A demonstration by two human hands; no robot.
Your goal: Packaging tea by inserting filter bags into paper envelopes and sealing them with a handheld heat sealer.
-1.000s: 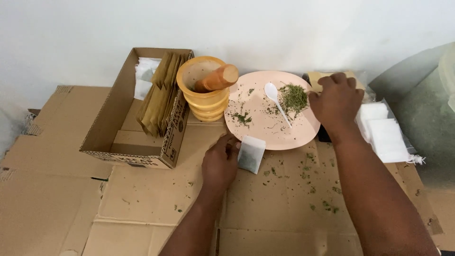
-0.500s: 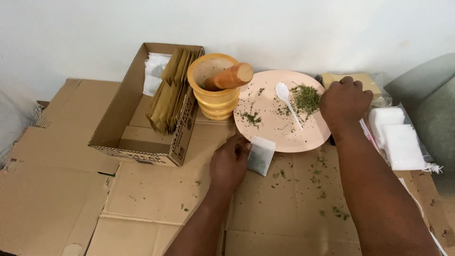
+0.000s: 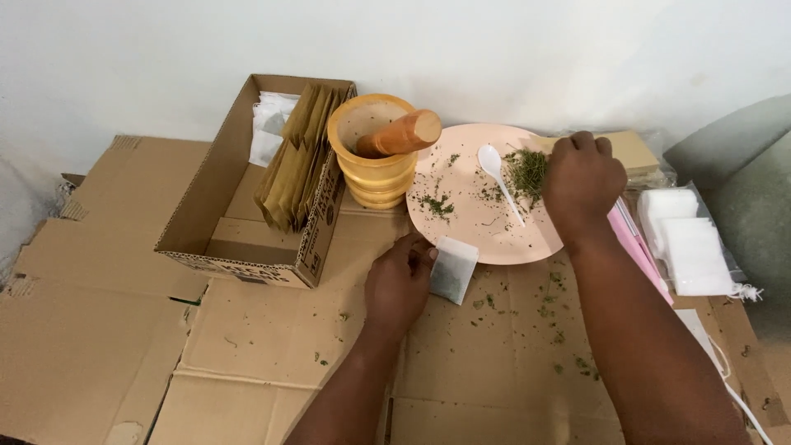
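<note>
Work surface: flattened cardboard sheets (image 3: 272, 346) laid against a white wall.

Left hand (image 3: 399, 284): rests on the cardboard near the middle of the sheets, just below the near rim of the plate. Fingertips closed on the left edge of a small white filter sachet (image 3: 454, 269), which holds dark green material and lies tilted, its upper corner overlapping the plate rim.

Right hand (image 3: 581, 180): over the right side of the pink plate (image 3: 461, 235), fingers curled down and bunched at the pile of dried green herb (image 3: 526, 169). Fingertips hidden under the knuckles; cannot tell whether they are pinching herb or only touching it.

On the plate: a white plastic spoon (image 3: 497, 169), bowl toward the wall, lying just left of the herb pile; scattered herb flecks across the left half.

Left of the plate, touching its rim: a yellow mortar (image 3: 371, 165) with a wooden pestle (image 3: 401, 134) leaning in it.

Further left, toward the back edge: an open cardboard box (image 3: 214, 214) holding upright brown paper envelopes (image 3: 292, 161) and some white sachets at its back.

Right edge: a stack of white sachets in clear wrap (image 3: 688, 239), a pink flat item (image 3: 634, 243) beside the right forearm. Loose herb crumbs on the cardboard below the plate.
</note>
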